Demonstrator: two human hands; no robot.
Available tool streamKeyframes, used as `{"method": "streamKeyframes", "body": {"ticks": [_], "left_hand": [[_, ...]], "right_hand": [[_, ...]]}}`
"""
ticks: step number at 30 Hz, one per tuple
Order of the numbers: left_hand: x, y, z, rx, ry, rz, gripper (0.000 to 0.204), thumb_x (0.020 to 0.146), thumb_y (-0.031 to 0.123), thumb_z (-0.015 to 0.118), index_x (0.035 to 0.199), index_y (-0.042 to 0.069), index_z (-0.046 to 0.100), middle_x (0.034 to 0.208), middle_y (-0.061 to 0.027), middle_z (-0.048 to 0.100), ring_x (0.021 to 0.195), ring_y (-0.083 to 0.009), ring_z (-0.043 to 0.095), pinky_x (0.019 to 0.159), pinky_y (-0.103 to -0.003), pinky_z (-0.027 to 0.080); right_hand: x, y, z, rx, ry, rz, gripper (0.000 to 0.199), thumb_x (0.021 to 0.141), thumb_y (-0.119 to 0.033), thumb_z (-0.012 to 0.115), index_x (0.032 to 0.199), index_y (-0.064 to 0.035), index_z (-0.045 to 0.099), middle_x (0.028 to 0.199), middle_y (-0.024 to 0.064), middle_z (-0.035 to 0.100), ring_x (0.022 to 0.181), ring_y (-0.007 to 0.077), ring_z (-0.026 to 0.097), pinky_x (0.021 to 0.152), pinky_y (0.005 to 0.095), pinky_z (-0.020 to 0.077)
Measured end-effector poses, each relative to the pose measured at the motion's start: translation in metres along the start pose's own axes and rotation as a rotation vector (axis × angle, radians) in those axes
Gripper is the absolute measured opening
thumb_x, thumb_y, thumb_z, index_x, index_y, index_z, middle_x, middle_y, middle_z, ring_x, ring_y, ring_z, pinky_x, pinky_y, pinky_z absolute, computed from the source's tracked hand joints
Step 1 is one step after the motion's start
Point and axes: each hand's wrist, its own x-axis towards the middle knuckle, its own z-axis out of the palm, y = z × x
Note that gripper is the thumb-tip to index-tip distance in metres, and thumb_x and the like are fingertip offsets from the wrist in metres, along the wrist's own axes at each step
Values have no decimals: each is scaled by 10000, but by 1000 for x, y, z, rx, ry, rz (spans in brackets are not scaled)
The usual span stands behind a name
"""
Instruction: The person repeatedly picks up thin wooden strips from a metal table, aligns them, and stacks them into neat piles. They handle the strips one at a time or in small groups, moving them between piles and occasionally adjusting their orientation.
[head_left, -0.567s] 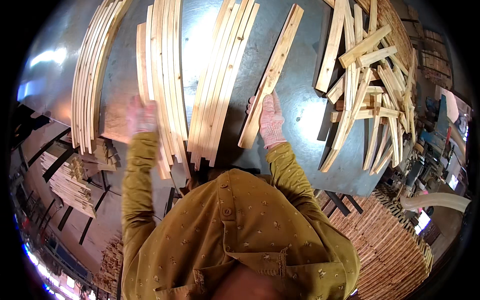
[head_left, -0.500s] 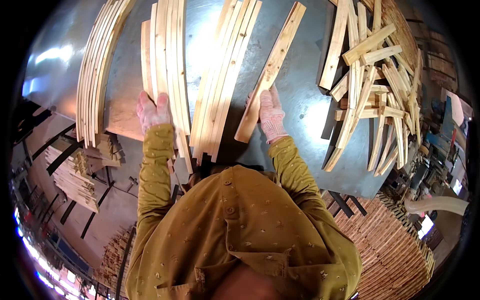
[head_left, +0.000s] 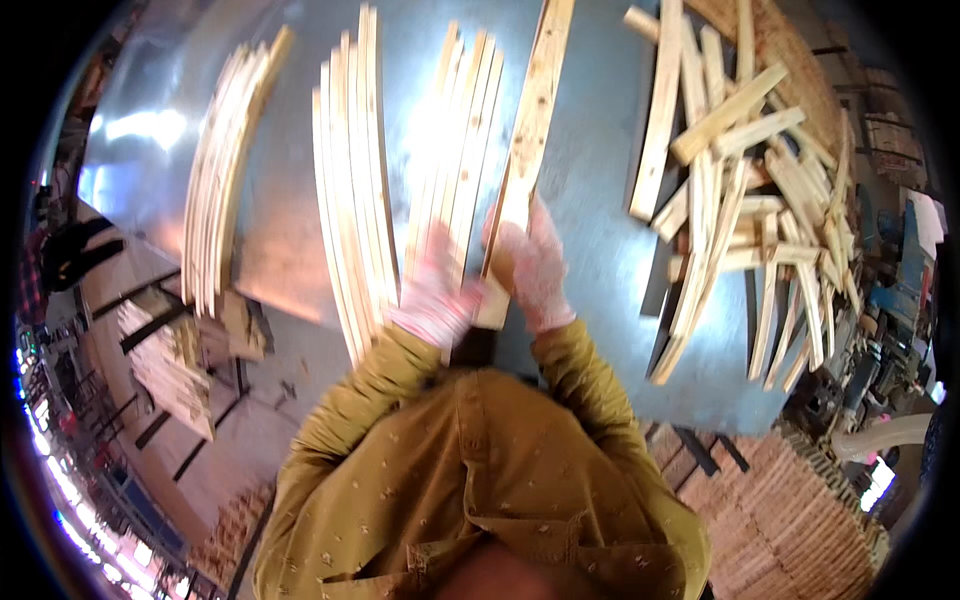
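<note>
The left hand [head_left: 437, 292] has moved rightward, over the middle strips' [head_left: 455, 150] near ends; blur hides whether its fingers pinch anything. The right hand's [head_left: 535, 265] fingers wrap the board [head_left: 530, 140], near end, over the table [head_left: 600, 200]. Rightward lies a jumbled pile [head_left: 712, 190].

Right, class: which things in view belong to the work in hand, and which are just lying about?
In the work, it seems:
- board, in the right hand
- strips by the left hand
- table
- jumbled pile, probably

Apparently just lying about:
- hose, far right
- wood stack, lower right
</note>
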Motion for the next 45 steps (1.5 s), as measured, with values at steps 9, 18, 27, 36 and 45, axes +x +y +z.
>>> {"method": "streamKeyframes", "body": {"ticks": [9,18,27,36,45], "left_hand": [[202,208,93,590,407,339,268,964,323,581,1075,81,611,826,-98,663,651,-204,645,555,-324,510],[274,170,138,397,423,220,205,964,234,608,1090,72,610,825,-76,642,633,-153,603,454,-275,469],[203,43,209,-8,107,-80,434,949,245,670,1316,51,542,1006,-111,660,707,-183,619,589,-311,546],[190,-19,218,-78,-1,-239,373,911,203,698,1204,-11,614,1051,-141,696,946,-245,684,777,-378,590],[101,-4,161,-638,-141,-170,617,910,533,654,1220,8,562,866,-103,660,644,-209,627,557,-354,572]], "right_hand": [[71,-50,-127,10,305,-130,613,979,-50,579,1527,3,307,1347,154,550,1153,208,573,1022,307,456],[200,-27,-260,-1183,725,520,1022,807,-516,691,1531,14,202,1554,315,235,1441,439,258,1175,475,262],[117,-27,-281,32,499,65,771,731,-178,652,1418,35,373,1245,242,498,1090,285,546,901,358,492],[-41,-2,-216,676,129,404,520,860,-143,605,1346,20,519,1055,116,623,866,225,625,766,327,548],[-57,-7,-217,-409,324,241,411,898,-179,619,1291,-68,571,1125,168,635,961,281,660,802,369,553]]}}
